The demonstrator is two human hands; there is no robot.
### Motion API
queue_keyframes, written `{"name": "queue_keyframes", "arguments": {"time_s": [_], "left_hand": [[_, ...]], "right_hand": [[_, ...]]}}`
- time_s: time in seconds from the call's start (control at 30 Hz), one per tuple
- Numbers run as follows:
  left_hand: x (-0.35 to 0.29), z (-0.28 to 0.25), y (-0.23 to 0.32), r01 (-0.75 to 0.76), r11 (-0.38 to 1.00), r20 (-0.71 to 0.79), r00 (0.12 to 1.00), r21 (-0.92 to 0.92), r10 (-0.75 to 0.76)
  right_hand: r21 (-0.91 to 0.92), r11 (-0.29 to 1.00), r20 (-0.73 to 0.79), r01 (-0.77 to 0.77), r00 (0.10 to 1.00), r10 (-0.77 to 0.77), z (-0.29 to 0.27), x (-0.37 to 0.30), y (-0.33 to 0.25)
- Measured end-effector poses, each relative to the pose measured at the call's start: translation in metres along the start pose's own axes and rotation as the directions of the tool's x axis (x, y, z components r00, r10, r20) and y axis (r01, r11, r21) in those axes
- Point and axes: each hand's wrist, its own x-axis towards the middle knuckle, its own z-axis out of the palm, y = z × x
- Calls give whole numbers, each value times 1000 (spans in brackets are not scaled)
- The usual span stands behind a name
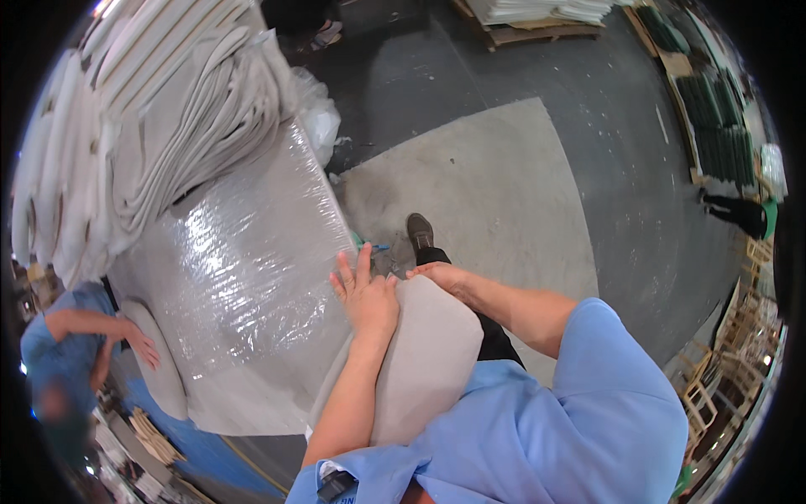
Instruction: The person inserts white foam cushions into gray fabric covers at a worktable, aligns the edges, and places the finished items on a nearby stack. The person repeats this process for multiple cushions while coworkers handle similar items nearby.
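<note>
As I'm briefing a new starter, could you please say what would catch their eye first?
Probably the pale grey cushion-like piece by the person's blue shirt, with the left hand and right hand at its far end. Next, the glossy plastic-covered surface to the left, with grey material heaped at its far end.

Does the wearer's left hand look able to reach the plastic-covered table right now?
Probably yes: the left hand is at the edge of the plastic-covered table, with nothing visible between them.
</note>
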Motion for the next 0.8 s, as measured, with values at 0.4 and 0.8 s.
{"name": "queue_keyframes", "arguments": {"time_s": [0.4,0.8], "left_hand": [[1,2,-4,-72,997,-3,997,-2,72],[5,-12,-4,-104,989,-67,993,-102,97]], "right_hand": [[155,986,-16,-66,997,69,9,-4,7],[317,940,26,-124,992,122,20,-7,21]]}}
